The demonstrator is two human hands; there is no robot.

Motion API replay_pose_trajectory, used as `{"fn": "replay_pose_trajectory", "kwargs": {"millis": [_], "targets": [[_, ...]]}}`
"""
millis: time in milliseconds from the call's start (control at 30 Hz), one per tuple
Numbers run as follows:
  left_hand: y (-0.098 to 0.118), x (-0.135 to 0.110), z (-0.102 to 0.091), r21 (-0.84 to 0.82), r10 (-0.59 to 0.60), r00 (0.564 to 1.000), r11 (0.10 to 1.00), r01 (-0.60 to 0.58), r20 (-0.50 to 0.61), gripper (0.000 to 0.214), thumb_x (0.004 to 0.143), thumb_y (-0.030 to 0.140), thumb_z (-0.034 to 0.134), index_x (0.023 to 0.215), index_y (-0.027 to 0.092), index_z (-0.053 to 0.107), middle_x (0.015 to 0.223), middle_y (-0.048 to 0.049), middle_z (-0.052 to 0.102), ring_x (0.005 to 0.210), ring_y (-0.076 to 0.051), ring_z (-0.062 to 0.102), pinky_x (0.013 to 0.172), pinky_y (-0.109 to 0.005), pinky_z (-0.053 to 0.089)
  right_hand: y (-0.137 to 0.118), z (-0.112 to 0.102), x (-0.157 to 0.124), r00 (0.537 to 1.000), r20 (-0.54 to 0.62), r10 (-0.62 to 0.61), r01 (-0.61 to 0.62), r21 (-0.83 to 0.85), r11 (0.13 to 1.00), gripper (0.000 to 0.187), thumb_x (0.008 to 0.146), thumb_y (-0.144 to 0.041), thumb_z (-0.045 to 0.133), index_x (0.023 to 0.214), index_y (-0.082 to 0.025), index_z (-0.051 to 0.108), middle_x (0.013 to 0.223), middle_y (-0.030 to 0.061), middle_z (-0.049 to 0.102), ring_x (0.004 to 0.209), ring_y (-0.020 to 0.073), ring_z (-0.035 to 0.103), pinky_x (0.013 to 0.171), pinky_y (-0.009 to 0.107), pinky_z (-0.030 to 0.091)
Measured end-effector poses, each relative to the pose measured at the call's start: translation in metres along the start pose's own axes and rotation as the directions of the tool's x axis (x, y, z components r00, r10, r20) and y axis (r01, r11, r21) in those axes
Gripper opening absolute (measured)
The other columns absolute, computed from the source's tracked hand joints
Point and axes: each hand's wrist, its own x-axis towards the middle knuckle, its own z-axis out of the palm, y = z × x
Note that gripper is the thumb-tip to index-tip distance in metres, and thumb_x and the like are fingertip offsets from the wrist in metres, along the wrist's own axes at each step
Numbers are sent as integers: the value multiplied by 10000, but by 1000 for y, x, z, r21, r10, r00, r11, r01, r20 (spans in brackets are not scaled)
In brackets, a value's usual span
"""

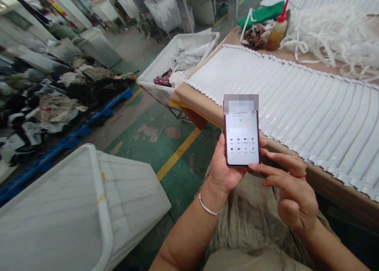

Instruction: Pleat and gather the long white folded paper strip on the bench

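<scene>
Smartphone in the left hand, white plastic strips just beside.

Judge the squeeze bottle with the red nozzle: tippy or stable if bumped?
Likely tippy: the squeeze bottle is tall with a narrow pointed nozzle, and it seems to lean against the patterned scraps. Its translucent plastic wall probably gives a little when squeezed. The amber contents sit low, which may steady it somewhat.

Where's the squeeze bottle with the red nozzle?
In the head view, top right, the squeeze bottle stands on the table beside a green cloth and a heap of white strips.
</scene>
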Motion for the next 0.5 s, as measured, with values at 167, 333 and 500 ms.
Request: {"fn": "replay_pose_trajectory", "kwargs": {"millis": [167, 333, 500], "targets": [[0, 0, 1, 15, 19, 1000, 1000, -18, -3, 784, 1003, 658, 233, 1402, 93, 604, 1130, -201, 760, 911, -280, 730, 841, -387, 539, -1, 1, 1, 1000, 6, 13, -13, 4, 1000, 423, 1044, -512, 365, 932, -240, 670, 1144, 50, 762, 1315, 356, 556, 1082, 639, 399], [0, -1, 0, 10, 5, 1000, 1000, -5, -13, 782, 994, 672, 268, 1420, 102, 592, 1161, -206, 753, 920, -285, 731, 847, -393, 539, -3, 0, 0, 1000, -26, -9, 9, 13, 1000, 445, 1046, -534, 350, 932, -249, 673, 1112, 46, 766, 1328, 358, 551, 1087, 644, 401], [-1, -2, 0, 6, 16, 1000, 1000, -17, 14, 781, 1012, 646, 227, 1372, 81, 628, 1134, -205, 760, 918, -276, 734, 833, -372, 545, -5, -3, 2, 1000, -19, 1, 0, 23, 1000, 473, 1052, -545, 336, 935, -230, 668, 1112, 69, 767, 1327, 369, 545, 1043, 645, 436]]}}
